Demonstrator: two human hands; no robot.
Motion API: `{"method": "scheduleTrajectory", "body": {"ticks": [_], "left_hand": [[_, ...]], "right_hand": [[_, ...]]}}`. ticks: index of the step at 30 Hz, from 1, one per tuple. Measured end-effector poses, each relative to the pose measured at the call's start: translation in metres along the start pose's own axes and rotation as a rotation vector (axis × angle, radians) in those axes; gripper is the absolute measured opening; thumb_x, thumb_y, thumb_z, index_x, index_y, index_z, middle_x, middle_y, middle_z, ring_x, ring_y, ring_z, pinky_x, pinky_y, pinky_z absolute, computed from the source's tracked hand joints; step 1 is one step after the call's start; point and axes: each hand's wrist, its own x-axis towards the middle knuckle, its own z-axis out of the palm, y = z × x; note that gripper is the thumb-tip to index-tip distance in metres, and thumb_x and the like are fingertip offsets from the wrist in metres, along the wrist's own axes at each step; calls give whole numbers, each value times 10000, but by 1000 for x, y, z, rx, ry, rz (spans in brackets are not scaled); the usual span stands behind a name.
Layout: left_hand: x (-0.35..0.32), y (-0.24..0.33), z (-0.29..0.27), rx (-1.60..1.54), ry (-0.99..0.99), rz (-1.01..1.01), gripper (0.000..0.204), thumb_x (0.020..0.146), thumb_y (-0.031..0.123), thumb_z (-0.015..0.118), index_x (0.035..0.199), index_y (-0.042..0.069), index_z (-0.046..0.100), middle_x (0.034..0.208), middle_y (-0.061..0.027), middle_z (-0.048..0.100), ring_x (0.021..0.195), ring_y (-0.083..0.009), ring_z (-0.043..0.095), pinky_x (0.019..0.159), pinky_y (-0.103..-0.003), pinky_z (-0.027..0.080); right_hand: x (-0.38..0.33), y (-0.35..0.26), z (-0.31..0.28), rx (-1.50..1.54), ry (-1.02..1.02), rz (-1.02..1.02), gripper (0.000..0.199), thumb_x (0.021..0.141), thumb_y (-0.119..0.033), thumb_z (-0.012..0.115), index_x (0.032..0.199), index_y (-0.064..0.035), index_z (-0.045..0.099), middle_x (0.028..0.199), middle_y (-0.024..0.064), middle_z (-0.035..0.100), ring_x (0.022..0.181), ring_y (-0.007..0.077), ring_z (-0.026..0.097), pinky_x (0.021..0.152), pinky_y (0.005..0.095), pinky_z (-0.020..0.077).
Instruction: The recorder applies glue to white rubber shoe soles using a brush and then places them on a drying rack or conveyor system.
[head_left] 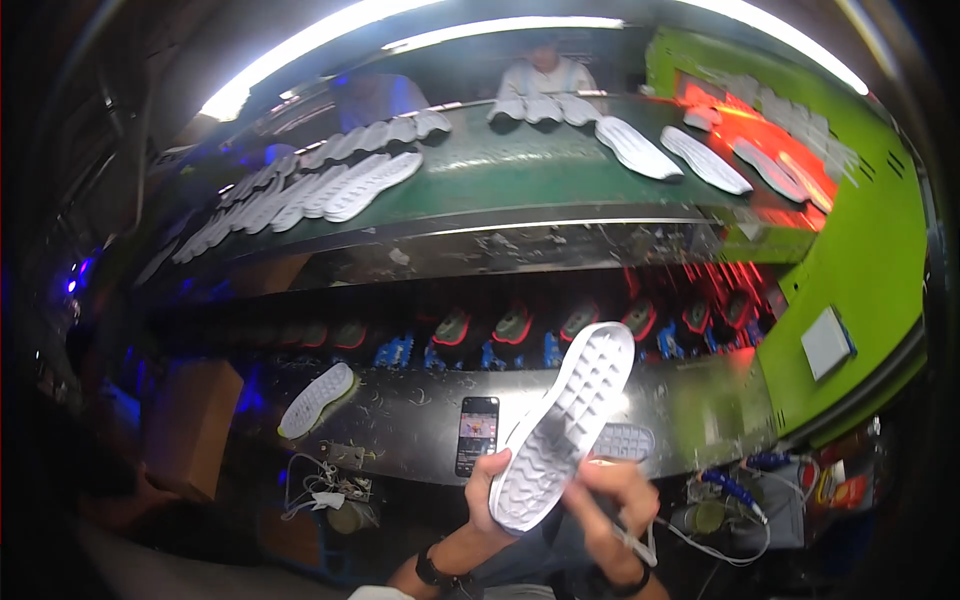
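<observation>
Head view. The left hand grips a white shoe sole at its lower end, fingers curled round the edge, tread side facing the camera. The sole is held up above the lap, tilted so its far end points up and to the right, in front of the steel shelf. The right hand is closed on the sole's lower right edge and also has hold of a thin white tool that sticks out down and to the right; how tightly it pinches the tool cannot be told. A dark band sits on each wrist.

On the steel shelf: 1 white sole lying to the left, a phone with its screen lit just left of the held sole, and a grey sole partly hidden behind the held one. Scraps of trimmed material lie scattered over the shelf.

Above the shelf, a row of shoe moulds glows red. Higher up, a green conveyor belt carries rows of white soles. Behind the belt another person in a light top is seated. To the right stands a green machine housing with a red-lit opening. Wires lie lower right.
</observation>
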Motion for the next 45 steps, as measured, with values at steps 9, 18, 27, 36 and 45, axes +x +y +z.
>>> {"method": "scheduleTrajectory", "body": {"ticks": [9, 18, 27, 36, 45], "left_hand": [[238, 135, 95, 763, -119, 474, 536, 1049, 403, 531, 1408, 6, 513, 1362, -147, 602, 1151, -265, 633, 1014, -397, 497], [245, 388, 1, 2524, 1013, 627, 395, 808, 324, 691, 1089, 48, 721, 1163, -233, 676, 1206, -435, 579, 1049, -529, 434], [155, 315, -34, 1751, 853, 1020, 497, 845, 344, 805, 1146, -8, 623, 1043, -175, 672, 896, -301, 667, 809, -437, 555], [-17, 70, -127, 399, 76, -418, 754, 729, 4, 818, 1410, -26, 496, 1287, -170, 639, 1186, -288, 636, 1014, -434, 517], [-94, -47, -121, 60, 122, -584, 705, 996, 174, 626, 1558, 35, 223, 1501, -252, 449, 1323, -381, 539, 1060, -485, 495]], "right_hand": [[-11, -24, -38, 455, 59, 745, 204, 717, 47, 779, 909, 68, 714, 926, 157, 710, 734, 190, 658, 686, 294, 523], [-49, 40, -48, 588, 144, 910, 207, 757, 79, 698, 961, 72, 665, 934, 132, 649, 653, 163, 605, 596, 263, 485], [-69, 71, -44, 654, 252, 906, 338, 697, 83, 710, 1024, 43, 636, 995, 122, 603, 704, 149, 560, 610, 239, 459], [-75, 78, -40, 828, 267, 942, 338, 655, -12, 703, 939, 20, 522, 948, 113, 501, 815, 160, 517, 654, 216, 478], [-63, 77, -29, 427, 217, 822, 273, 696, 26, 734, 944, 24, 619, 949, 89, 570, 773, 124, 531, 666, 224, 428]]}}
